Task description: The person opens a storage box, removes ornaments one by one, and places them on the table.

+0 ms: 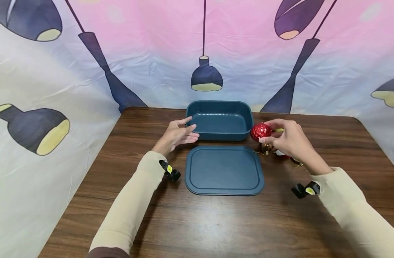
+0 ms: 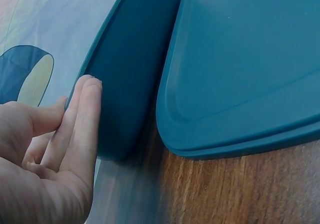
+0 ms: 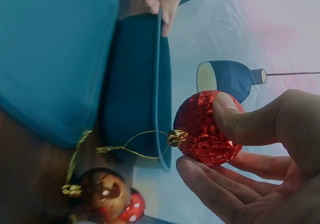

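Note:
My right hand [image 1: 288,138] pinches a shiny red faceted Christmas bauble [image 1: 260,132] between thumb and fingers, just beyond the right end of a dark blue-green rectangular box [image 1: 219,136]. From the bauble's gold cap a thin gold loop hangs free, clear in the right wrist view [image 3: 145,132]. My left hand [image 1: 179,134] lies at the box's left end, its fairly straight fingers [image 2: 85,119] touching the outer wall. Inside the box, the visible floor is bare. In front of it, a matching flat lid [image 1: 224,170] rests on the table.
Beneath my right hand lie more ornaments, partly hidden: a gold-brown bauble [image 3: 105,191] and a red one with white dots [image 3: 134,206]. The wooden table [image 1: 213,225] ends at a cloth backdrop [image 1: 164,71] printed with lamps, close behind the box.

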The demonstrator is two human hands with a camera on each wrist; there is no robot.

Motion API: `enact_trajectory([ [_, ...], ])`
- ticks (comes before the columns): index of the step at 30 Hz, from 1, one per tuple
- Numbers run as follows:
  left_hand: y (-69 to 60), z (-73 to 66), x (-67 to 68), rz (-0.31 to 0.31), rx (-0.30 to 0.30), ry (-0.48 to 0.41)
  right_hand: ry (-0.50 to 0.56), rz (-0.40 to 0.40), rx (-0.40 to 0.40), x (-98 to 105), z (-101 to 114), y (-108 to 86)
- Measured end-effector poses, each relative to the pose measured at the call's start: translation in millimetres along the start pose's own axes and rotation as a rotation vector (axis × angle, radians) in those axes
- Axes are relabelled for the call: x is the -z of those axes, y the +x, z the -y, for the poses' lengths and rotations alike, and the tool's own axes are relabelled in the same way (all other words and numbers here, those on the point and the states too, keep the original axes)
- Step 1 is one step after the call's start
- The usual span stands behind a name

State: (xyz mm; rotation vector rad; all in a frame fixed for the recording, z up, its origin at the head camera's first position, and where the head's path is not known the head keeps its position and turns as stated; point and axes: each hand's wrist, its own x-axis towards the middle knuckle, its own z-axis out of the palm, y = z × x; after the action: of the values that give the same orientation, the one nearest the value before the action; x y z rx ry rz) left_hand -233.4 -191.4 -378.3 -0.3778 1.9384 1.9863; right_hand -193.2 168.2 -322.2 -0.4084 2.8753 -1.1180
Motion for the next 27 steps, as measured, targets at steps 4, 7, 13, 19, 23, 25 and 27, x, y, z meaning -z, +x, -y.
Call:
enact_trajectory([
  [4, -0.5, -0.1, 0.1, -0.003, -0.002, 0.001, -0.021, 0.002, 0.002, -1, -11, -17.2],
  [7, -0.3, 0.0, 0.5, -0.002, 0.0, 0.006, -0.045, -0.004, 0.005, -3, -21, -29.0],
  [13, -0.1, -0.1, 0.4, -0.005, 0.001, -0.002, -0.064, 0.006, -0.001, -7, -36, -45.8],
  [19, -0.5, -0.6, -0.4, -0.01, 0.005, -0.005, -0.059, 0.021, -0.009, -12, -49, -53.5],
  [23, 0.0, -0.6, -0.3, -0.011, 0.011, -0.003, -0.067, 0.034, -0.003, -16, -55, -53.5],
  [25, 0.1, -0.6, 0.0, -0.009, 0.012, -0.005, -0.081, 0.033, 0.01, -18, -57, -52.7],
  [27, 0.6, -0.3, 0.2, -0.006, 0.012, -0.006, -0.092, 0.028, 0.019, -19, -58, -51.5],
])
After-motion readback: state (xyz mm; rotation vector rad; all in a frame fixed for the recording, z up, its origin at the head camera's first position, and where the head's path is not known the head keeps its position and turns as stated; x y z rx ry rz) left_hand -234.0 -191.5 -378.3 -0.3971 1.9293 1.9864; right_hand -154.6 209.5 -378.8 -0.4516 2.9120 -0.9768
